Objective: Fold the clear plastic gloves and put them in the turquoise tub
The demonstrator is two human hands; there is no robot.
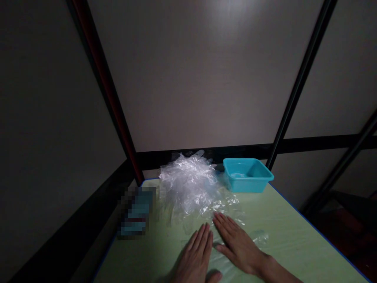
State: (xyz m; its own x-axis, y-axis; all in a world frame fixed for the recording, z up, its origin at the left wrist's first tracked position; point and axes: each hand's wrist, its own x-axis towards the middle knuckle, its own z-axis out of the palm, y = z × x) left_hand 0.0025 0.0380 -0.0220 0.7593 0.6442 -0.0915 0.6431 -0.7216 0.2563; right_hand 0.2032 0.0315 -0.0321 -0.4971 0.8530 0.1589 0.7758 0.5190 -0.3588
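Obs.: your left hand (LH) (pixel 196 255) & right hand (RH) (pixel 240 245) both palm-down, low over the table (pixel 294 239). Fingers on both straight & flat, nothing grasped; RH thumb spread toward LH, LH thumb out to its right.

Plastic piece (pixel 222 264), clear, thin, prob. a throwaway glove: lies on the table, under RH & in the gap btwn your hands. A crinkled bit pokes out on the far side of RH wrist. RH nearer, looks to be pressing on it; LH at its left side, contact can't be told.

Key relation: piece sits beneath/right of your LH fingers, directly below RH. Long axis unclear, outline too faint. LH fingers point away from you, tilting slightly R; RH fingers point away & L, so the tips converge.

Beyond fingertips: plastic pile (pixel 191 182), same clear stuff, loose edges reaching close to RH tips. Blue bin (pixel 247 184) right of pile, near the far R corner.
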